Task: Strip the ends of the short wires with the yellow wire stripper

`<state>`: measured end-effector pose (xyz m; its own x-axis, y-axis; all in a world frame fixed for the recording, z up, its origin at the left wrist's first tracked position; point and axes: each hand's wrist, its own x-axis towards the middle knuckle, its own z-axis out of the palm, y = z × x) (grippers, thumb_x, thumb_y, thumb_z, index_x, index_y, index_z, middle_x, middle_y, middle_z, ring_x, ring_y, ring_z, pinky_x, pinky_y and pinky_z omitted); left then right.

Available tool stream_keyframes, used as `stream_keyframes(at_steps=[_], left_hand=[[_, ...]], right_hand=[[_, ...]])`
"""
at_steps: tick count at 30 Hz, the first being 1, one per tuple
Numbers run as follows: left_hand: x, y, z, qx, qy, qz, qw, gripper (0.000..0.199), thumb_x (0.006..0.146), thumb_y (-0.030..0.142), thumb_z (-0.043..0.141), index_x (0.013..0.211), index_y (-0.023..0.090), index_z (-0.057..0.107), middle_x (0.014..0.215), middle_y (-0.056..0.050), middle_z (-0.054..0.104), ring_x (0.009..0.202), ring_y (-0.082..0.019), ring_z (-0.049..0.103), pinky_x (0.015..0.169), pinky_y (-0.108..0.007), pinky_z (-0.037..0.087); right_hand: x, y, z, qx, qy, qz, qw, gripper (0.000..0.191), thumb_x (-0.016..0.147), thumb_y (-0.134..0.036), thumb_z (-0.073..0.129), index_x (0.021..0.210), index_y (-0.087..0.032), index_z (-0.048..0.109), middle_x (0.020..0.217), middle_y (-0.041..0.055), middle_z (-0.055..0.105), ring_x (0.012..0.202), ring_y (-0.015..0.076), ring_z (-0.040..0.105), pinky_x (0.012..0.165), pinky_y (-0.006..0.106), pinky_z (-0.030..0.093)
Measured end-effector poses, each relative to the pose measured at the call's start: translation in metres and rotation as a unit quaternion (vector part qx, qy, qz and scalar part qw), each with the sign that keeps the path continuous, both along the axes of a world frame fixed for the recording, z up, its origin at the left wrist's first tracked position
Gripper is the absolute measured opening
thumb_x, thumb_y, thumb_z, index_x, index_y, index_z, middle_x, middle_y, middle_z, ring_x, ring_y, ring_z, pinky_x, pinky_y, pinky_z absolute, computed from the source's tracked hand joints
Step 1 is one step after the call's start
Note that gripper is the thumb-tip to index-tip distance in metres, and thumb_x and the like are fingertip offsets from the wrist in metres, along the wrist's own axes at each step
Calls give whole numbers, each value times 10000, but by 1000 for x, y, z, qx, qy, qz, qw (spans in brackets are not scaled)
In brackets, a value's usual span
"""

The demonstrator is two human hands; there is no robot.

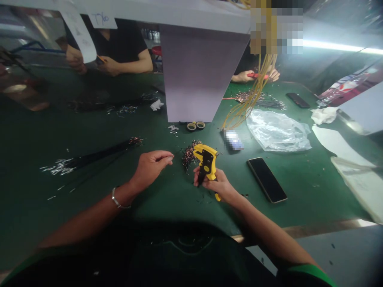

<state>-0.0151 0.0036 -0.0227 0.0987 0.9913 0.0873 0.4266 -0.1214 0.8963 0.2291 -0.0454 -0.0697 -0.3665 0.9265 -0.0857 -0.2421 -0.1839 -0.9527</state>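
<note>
My right hand (220, 184) is wrapped round yellow and black wire strippers (207, 161), their head pointing up and away from me. Just left of the tool's head is a small pile of dark wires with copper ends (189, 155). My left hand (152, 167) is held closed in a pinch above the table; whatever lies between its thumb and forefinger is too small to make out. To its left rests a long bundle of black wires (98, 155), with silvery tips at the near left end and coppery ones at the far end.
Two tape rolls (196, 126) stand before a pale upright panel (206, 75). A phone (267, 180) and a clear plastic bag (278, 129) lie on the right, with yellow wires (239, 111) hanging behind. Across the green table (167, 207), other people's hands (110, 65) work.
</note>
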Motion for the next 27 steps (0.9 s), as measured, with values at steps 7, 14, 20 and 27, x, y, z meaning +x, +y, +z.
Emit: stream_keyframes(at_steps=[7, 14, 20, 27], left_hand=[[1, -2, 2, 48, 19, -31, 998, 148, 787, 194, 649, 858, 173, 777, 700, -19, 752, 673, -137, 686, 668, -240, 533], [2, -2, 6, 103, 52, -48, 992, 139, 838, 253, 648, 829, 185, 769, 750, -24, 751, 670, -127, 669, 633, -236, 512], [4, 2, 7, 90, 62, -45, 993, 132, 827, 221, 637, 810, 197, 765, 754, -15, 758, 672, -123, 672, 640, -235, 514], [10, 5, 10, 33, 36, -43, 998, 147, 789, 192, 622, 772, 182, 767, 703, -5, 761, 655, -120, 672, 630, -221, 508]], right_hand=[[2, -4, 3, -42, 3, 21, 999, 409, 644, -170, 688, 1052, -161, 656, 839, 42, 702, 744, 190, 650, 723, 338, 498], [11, -6, 8, -35, 14, 22, 999, 395, 661, -200, 699, 1055, -168, 676, 849, 50, 706, 751, 202, 655, 740, 363, 519], [20, -2, 12, -16, 5, -34, 999, 377, 664, -187, 667, 1041, -184, 671, 852, 46, 702, 750, 220, 656, 762, 398, 525], [21, -1, 10, -12, 17, -58, 998, 390, 642, -184, 673, 1032, -176, 680, 848, 50, 706, 753, 231, 654, 762, 401, 520]])
